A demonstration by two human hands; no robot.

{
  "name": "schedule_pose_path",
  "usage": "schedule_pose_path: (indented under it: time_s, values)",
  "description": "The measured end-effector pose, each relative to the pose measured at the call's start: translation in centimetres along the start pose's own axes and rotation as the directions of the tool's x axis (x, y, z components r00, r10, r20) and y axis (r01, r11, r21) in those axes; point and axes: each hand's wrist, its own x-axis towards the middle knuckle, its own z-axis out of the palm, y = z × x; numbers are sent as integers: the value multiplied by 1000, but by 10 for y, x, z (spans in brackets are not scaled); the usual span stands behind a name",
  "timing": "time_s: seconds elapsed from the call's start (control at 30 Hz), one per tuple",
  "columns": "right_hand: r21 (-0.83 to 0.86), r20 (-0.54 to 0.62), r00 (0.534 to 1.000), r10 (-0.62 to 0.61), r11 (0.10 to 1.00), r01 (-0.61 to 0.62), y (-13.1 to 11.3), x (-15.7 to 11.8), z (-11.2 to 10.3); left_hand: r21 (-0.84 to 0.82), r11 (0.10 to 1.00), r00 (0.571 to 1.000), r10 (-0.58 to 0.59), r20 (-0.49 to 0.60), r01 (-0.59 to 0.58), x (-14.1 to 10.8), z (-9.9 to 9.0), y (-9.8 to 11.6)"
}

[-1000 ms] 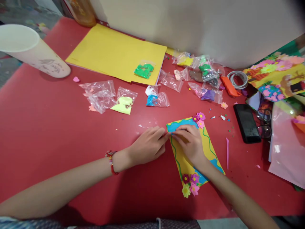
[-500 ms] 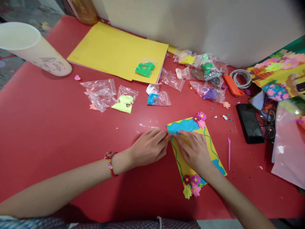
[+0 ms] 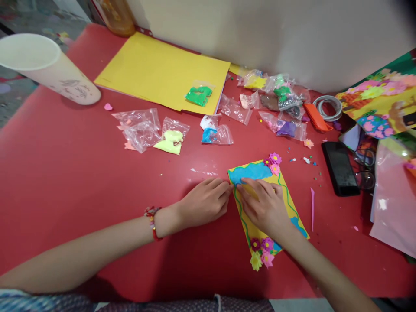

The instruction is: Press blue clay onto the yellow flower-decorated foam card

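Note:
A yellow card [image 3: 260, 208] with wavy green clay lines lies tilted on the red table. Pink, purple and yellow clay flowers [image 3: 266, 251] sit at its near end, and a pink and purple cluster [image 3: 274, 162] is at the far corner. Blue clay [image 3: 251, 171] is spread along the card's far end. My right hand [image 3: 266, 203] lies over the card, its bent fingers pressed at the lower edge of this blue clay. At the card's left edge, my left hand [image 3: 208, 199] is closed with its fingers curled; whatever its fingertips pinch is hidden.
Clay packets, including a pale yellow one [image 3: 170, 141] and a blue one [image 3: 209, 135], lie beyond the hands. A pink tool [image 3: 312, 209], a black phone [image 3: 340, 169] and glasses [image 3: 365, 180] are on the right. A white cup [image 3: 48, 69] and yellow sheet [image 3: 162, 73] are farther back.
My left hand has shifted very slightly down at the card's edge. My right hand stays at the blue clay with hardly any movement, and the card keeps its place.

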Motion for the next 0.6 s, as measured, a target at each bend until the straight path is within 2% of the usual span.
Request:
schedule_pose_path:
  time_s: [0.17,0.4,0.6]
  values:
    - [47,-19,998,54,997,-53,0,-5,-4,8,1000,1000,-5,-19,5,-1,2,6]
    - [12,19,1000,16,1000,-16,-10,-5,-2,29,999,1000,17,-15,-17,0,2,11]
    - [-105,10,1000,1,994,0,-16,-7,-2,33,998,999,47,-9,-47,0,2,10]
